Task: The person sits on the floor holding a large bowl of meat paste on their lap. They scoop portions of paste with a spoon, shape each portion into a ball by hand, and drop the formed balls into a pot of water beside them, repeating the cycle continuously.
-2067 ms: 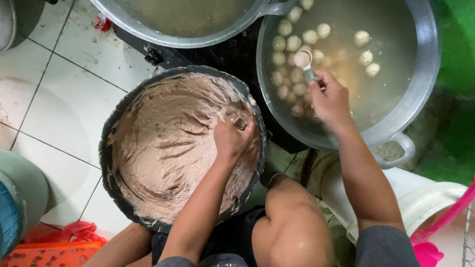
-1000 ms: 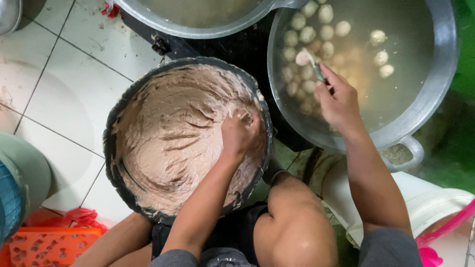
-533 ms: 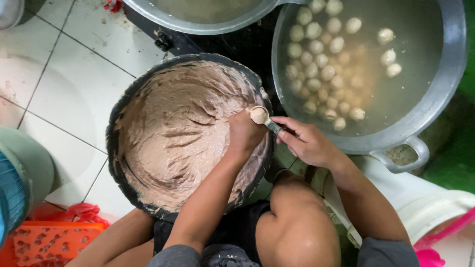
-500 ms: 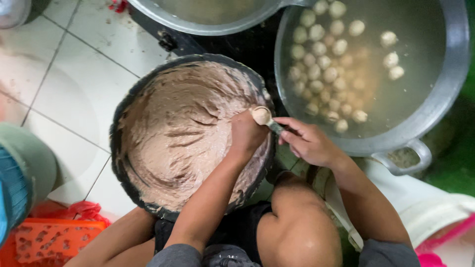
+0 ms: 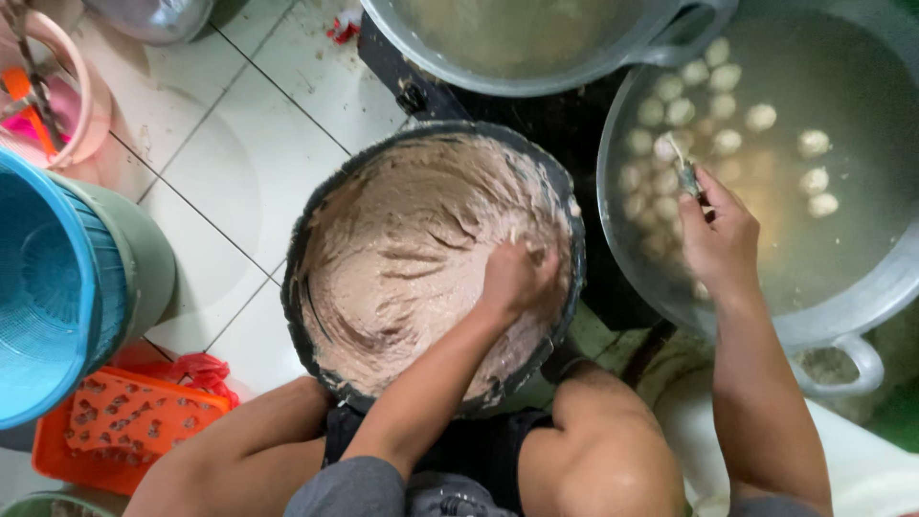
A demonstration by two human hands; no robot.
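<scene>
left hand [image 5: 512, 278] in paste bowl [image 5: 316, 239] | right hand [image 5: 718, 235] holds spoon [image 5: 685, 170], seemingly over pot [image 5: 862, 287]

This is a working kitchen or small food-preparation area, set up low on the floor rather than at a counter. The floor is of white glazed tiles with dark grout lines [image 5: 239, 163], stained in places. In the middle stands a round dark basin full of pale brown paste [image 5: 421, 258]. To the far right a wide grey metal pot with loop handles [image 5: 862, 297] holds cloudy water with pale round balls [image 5: 728, 105] floating in it; a second grey metal pot [image 5: 536, 43] sits at the far side, both over a black burner stand [image 5: 421, 91]. At the left are a blue plastic basket [image 5: 48, 287] and an orange plastic crate [image 5: 134, 421].
</scene>
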